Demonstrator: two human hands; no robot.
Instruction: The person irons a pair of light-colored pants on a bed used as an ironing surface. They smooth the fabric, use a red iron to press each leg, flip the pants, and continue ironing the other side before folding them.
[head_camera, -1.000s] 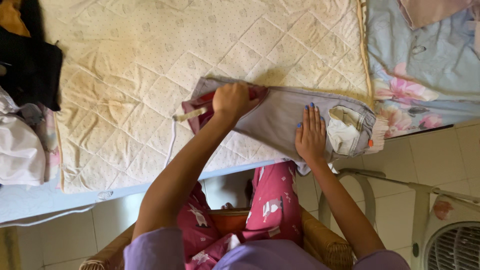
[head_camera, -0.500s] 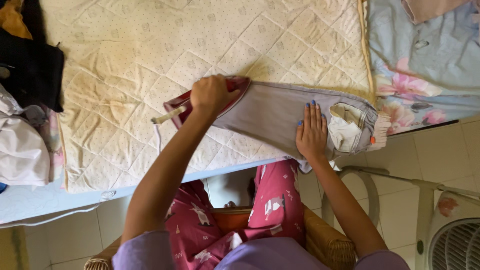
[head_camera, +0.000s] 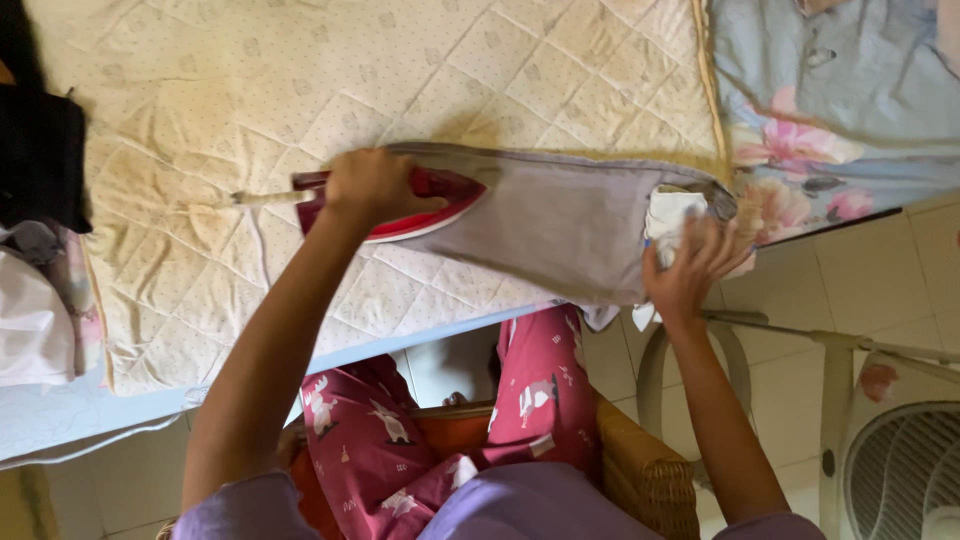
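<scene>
Grey trousers (head_camera: 560, 220) lie across a cream quilted pad (head_camera: 250, 110) on the bed. My left hand (head_camera: 372, 186) grips the handle of a red iron (head_camera: 440, 198), which rests on the left end of the trousers. My right hand (head_camera: 692, 268) is at the waistband end, fingers spread and curled around the fabric and the white pocket lining (head_camera: 670, 215) near the pad's right edge.
Dark and white clothes (head_camera: 35, 250) are piled at the left. A floral blue sheet (head_camera: 820, 110) lies at the right. A white fan (head_camera: 895, 470) stands on the tiled floor at lower right. I sit in a wicker chair (head_camera: 640, 470).
The iron slid left along the trouser leg. My right hand left the flat middle of the trousers and moved right to take hold of the waistband end. The view shifted slightly.
</scene>
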